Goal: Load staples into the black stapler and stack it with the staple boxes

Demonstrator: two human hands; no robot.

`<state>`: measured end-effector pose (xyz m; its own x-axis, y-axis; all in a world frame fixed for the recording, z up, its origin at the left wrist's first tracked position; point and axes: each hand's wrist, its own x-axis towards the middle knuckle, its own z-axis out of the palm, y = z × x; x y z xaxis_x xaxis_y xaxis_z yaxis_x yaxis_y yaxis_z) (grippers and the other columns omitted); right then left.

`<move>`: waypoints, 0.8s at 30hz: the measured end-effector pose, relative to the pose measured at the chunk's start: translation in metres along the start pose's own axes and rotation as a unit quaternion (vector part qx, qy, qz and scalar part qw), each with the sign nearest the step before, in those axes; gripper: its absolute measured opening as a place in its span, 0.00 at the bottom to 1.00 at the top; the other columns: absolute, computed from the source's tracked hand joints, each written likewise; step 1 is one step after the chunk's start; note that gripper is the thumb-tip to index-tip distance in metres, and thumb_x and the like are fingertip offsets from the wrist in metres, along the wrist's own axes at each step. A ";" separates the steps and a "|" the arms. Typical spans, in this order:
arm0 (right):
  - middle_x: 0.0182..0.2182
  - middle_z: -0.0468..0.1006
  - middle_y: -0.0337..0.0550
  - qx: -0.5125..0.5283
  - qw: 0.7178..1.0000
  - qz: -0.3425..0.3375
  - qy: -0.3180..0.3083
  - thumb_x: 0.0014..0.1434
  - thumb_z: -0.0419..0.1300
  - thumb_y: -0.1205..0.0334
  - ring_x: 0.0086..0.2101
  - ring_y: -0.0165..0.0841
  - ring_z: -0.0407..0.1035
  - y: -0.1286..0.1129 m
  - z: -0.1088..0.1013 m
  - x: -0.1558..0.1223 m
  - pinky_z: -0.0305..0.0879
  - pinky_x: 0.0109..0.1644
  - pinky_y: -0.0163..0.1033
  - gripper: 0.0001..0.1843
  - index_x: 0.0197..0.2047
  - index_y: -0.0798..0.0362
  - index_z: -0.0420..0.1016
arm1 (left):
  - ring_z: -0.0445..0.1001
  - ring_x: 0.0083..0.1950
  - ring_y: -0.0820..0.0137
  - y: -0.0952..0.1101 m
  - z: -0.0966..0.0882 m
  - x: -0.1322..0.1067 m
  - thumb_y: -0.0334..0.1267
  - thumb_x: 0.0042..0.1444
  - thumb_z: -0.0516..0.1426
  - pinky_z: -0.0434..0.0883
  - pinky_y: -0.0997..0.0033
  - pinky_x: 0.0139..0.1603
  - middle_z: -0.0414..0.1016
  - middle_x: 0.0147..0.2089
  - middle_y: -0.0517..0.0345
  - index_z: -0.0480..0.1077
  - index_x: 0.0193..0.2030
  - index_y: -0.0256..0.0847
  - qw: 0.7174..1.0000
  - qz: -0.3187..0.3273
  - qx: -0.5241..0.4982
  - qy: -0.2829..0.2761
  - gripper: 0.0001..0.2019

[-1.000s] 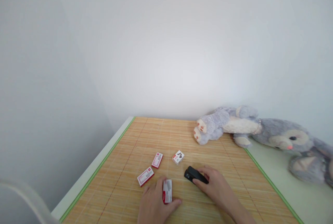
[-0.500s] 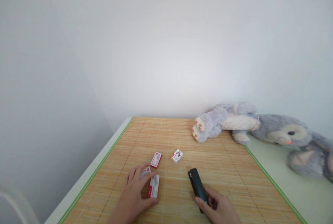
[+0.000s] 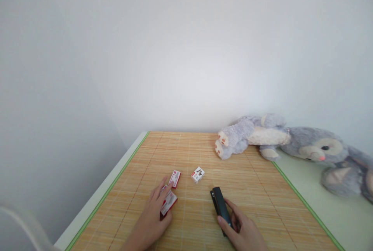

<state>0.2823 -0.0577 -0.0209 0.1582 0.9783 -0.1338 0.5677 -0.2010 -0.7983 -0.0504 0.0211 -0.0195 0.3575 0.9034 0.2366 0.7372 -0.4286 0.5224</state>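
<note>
My left hand [image 3: 153,214] is closed around a small red-and-white box [image 3: 169,203], with the thumb at its near end and the fingers over its left side. Partly hidden under those fingers is a second box [image 3: 164,188] of the same kind. A third red-and-white box [image 3: 175,178] lies just beyond the fingertips. In my right hand [image 3: 243,225] is a black stapler [image 3: 221,206], gripped near its rear end, its front pointing away from me. Between and beyond the hands sits a small white box [image 3: 197,174] with a dark picture on top.
A bamboo mat [image 3: 186,150] with green edging covers the pale table [image 3: 309,183]. A grey plush toy [image 3: 265,136] lies along the back right, over the mat and the table. The wall [image 3: 186,68] rises behind. A blurred pale curved object [image 3: 26,223] shows at lower left.
The box in my left hand has turned clockwise and shifted slightly left, showing its labelled face. My left fingers have moved forward and right. My right hand and the stapler have barely moved.
</note>
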 end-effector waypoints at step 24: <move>0.43 0.83 0.44 0.007 0.992 -0.120 -0.037 0.58 0.64 0.55 0.42 0.39 0.76 -0.110 0.052 0.100 0.65 0.45 0.38 0.26 0.59 0.47 0.73 | 0.56 0.74 0.56 0.022 0.040 0.015 0.33 0.65 0.50 0.60 0.44 0.72 0.54 0.78 0.61 0.46 0.77 0.58 0.990 -0.003 0.121 0.074 0.36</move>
<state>0.1936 0.0646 0.0235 -0.0398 0.9990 0.0191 0.5703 0.0384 -0.8205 -0.0056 0.0248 -0.0370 0.2778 0.8902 0.3611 0.8614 -0.3972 0.3165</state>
